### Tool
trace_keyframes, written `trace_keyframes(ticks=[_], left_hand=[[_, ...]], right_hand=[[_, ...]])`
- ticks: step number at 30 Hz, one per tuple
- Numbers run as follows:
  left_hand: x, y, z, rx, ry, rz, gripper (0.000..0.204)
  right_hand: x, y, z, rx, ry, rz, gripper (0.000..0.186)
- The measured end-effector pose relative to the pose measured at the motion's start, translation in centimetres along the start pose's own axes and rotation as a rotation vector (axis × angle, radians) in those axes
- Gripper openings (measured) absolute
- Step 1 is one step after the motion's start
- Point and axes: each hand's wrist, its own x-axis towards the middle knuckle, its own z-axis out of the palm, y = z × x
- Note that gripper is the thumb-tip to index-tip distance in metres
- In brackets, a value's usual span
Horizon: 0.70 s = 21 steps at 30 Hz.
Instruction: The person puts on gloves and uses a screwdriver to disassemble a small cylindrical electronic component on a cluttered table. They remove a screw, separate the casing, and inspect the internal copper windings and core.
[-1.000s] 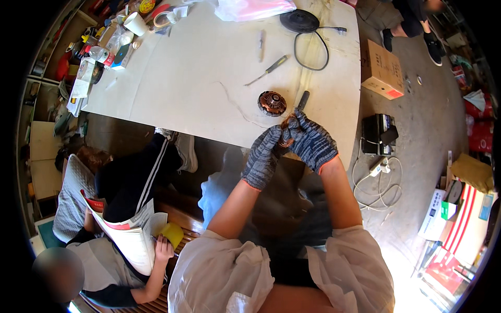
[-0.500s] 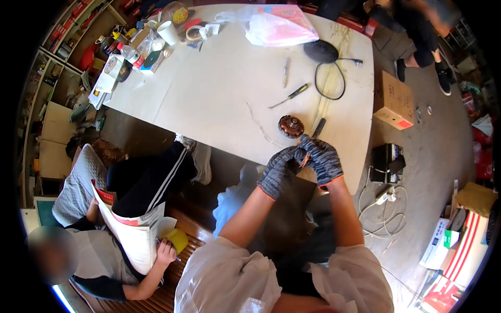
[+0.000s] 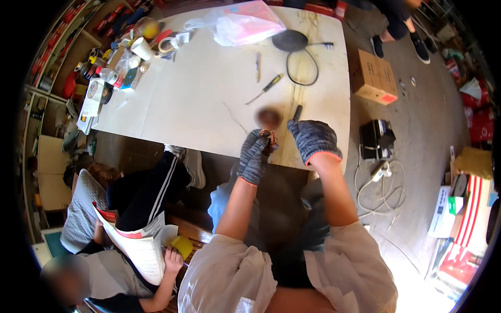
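My left hand (image 3: 254, 157), in a grey knitted work glove, is closed round a small copper-coloured piece (image 3: 272, 140) that looks like wound wire; the fingers hide part of it. Just beyond it on the table is a round, copper-brown wound motor part (image 3: 269, 118), blurred at this moment. My right hand (image 3: 316, 140), gloved alike, is apart from the left, its fingers curled over the near end of a black-handled tool (image 3: 298, 111). Farther off lie a screwdriver (image 3: 272, 83) with a yellow and black handle and a thin pen-like tool (image 3: 258, 68).
The pale table (image 3: 188, 94) bears a dark round case (image 3: 290, 40), a looped black cable (image 3: 317, 73) and a plastic bag (image 3: 245, 23). A bottle (image 3: 110, 77) and a paper cup (image 3: 141, 48) stand far left. A seated person (image 3: 112, 268) holds papers at left; a carton (image 3: 374, 77) is on the floor.
My hands have separated: the right has moved off to the right onto the black-handled tool, while the left keeps the copper-coloured piece. The round motor part has become blurred. The whole view has shifted.
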Motion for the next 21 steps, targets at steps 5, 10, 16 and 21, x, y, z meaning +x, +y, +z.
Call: trace_keyframes(ticks=[5, 10, 16, 21], left_hand=[[-1.6, 3.5, 6.9, 1.226, 0.183, 0.006, 0.033], [0.7, 2.3, 0.1, 0.534, -0.010, 0.175, 0.032], [3.4, 3.3, 1.9, 0.977, 0.053, 0.241, 0.031], [4.9, 5.5, 4.3, 1.513, 0.185, 0.279, 0.049]], right_hand=[[-5.5, -4.6, -5.7, -0.040, -0.108, -0.646, 0.033], [-8.2, -8.2, -5.4, 0.134, -0.122, -1.010, 0.030], [-6.4, -9.6, -3.3, 0.238, -0.167, -1.071, 0.028], [-4.0, -10.8, -2.4, 0.281, -0.174, -1.083, 0.026]])
